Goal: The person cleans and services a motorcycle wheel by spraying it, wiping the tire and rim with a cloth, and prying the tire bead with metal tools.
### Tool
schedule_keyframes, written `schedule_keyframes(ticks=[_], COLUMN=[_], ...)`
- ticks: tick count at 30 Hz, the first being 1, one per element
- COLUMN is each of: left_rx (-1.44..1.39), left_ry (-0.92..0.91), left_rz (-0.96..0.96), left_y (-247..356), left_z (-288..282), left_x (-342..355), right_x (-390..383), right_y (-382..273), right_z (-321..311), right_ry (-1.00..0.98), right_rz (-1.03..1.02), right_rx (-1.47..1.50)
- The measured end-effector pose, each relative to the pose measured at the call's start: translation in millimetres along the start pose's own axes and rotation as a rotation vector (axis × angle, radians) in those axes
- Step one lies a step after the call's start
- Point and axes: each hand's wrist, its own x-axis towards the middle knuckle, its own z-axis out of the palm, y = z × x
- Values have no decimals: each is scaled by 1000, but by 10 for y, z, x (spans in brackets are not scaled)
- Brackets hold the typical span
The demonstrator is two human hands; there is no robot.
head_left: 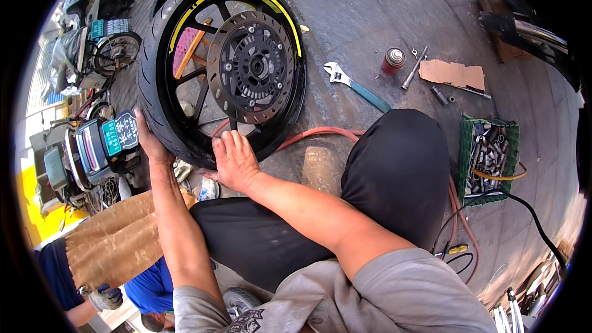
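A black motorcycle wheel (196,95) with its tyre on stands tilted in front of me. It has a yellow stripe on the rim, and a slotted brake disc (217,65) faces up toward me. My left hand (154,142) holds the tyre's tread at the lower left, its fingers partly hidden behind the tyre. At the near edge my right hand (235,161) is closed over the tyre and rim, thumb on the tread side. An orange-edged pink piece (185,51) shows through the spokes.
Right of the wheel lie an adjustable wrench (357,87), a spray can (393,60), a ratchet (414,68), cardboard (452,74) and a green basket (465,148) of sockets. A red hose (320,131) runs under my knee. Parked scooters (92,142) and other people (148,287) are at left.
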Motion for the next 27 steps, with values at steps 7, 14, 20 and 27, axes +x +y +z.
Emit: schedule_keyframes(ticks=[7, 14, 20, 27], left_rx=[-56, -86, -34, -3], left_ry=[-42, -72, -65, -96], left_rz=[1, -26, -17, 3], left_y=[-141, -138, -131, -89], left_z=[-242, -272, -324, -287], left_x=[-49, 99, 52, 67], right_x=[-210, -243, -242, -203], right_y=[175, 341, 342, 325], right_z=[64, 284, 332, 343], right_ry=[-82, -152, -133, -140], right_rz=[-17, -91, -69, -84], right_rx=[26, -91, -67, -41])
